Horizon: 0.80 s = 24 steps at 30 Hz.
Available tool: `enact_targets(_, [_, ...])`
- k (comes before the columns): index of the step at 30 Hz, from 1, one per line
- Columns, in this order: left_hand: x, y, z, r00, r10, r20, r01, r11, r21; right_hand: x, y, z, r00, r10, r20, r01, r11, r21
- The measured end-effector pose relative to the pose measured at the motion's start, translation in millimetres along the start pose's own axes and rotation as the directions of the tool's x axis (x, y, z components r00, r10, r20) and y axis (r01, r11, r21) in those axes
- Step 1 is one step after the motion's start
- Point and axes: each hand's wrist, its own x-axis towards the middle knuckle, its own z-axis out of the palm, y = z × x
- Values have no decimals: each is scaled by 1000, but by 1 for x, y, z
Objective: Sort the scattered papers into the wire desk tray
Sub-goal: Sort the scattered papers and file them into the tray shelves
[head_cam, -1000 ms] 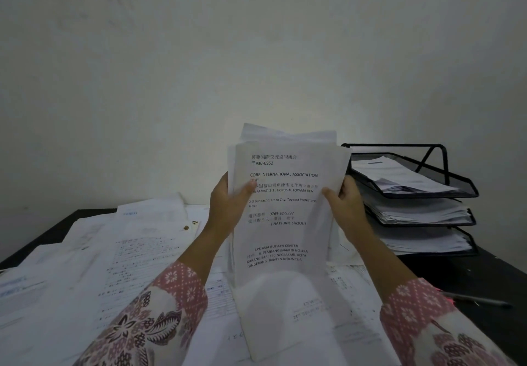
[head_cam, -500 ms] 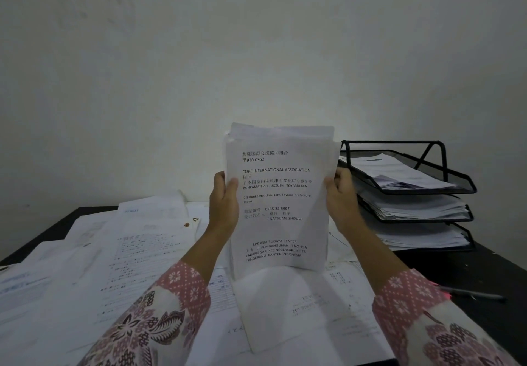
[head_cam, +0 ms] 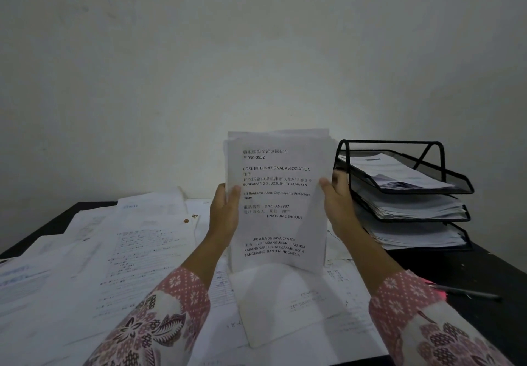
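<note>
Head view showed a stack [head_cam: 278,200] of sheets held upright at the centre of the frame, its bottom edge meeting the loose papers [head_cam: 128,251] spread over the lower left and middle of a dark desk [head_cam: 484,274]. The left hand [head_cam: 224,214] gripped the stack's left edge, thumb on the printed front and fingers hidden behind the sheets. The right hand [head_cam: 338,203] gripped the right edge the same way, thumb in front, the rest largely covered by paper. How many sheets the stack held could not be made out; only a few uneven top edges showed behind the front page. Just right of the stack stood a black wire tray [head_cam: 405,194] with three tiers, each holding papers; its left side was partly hidden behind the stack and the right hand. A pen [head_cam: 467,293] lay on the bare desk at lower right, near the right sleeve [head_cam: 422,317]. The left sleeve [head_cam: 159,320] and the right one were both cut off by the bottom edge. Print on the desk papers was too faint and blurred to read, and the dim light left the desk's far left corner hard to make out.
</note>
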Motion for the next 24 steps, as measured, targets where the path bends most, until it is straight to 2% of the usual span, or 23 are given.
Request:
enact_targets(5, [-3, -3, 0, 992, -107, 67, 108, 994, -25, -7, 5, 1, 996, 76, 36, -76, 997, 25])
enact_targets(12, [-6, -7, 0, 999, -35, -5, 36, 997, 62, -12, 8, 2, 998, 54, 19, -53, 998, -36])
enact_targets(15, [-6, -11, 3, 995, -104, 6, 104, 994, 40, -14, 10, 2, 998, 67, 20, -65, 994, -90])
enact_targets(17, [-6, -13, 4, 992, -127, 15, 125, 988, 93, -16, 11, 2, 998, 60, 26, -57, 992, -109])
enact_targets(21, [-9, -16, 4, 998, -39, 41, 30, 981, 192, -17, 16, 0, 998, 49, 28, -44, 984, -173])
enact_targets(24, [-11, -14, 6, 993, -21, 114, -13, 955, 295, -14, 13, -5, 997, 81, 13, -78, 982, -171])
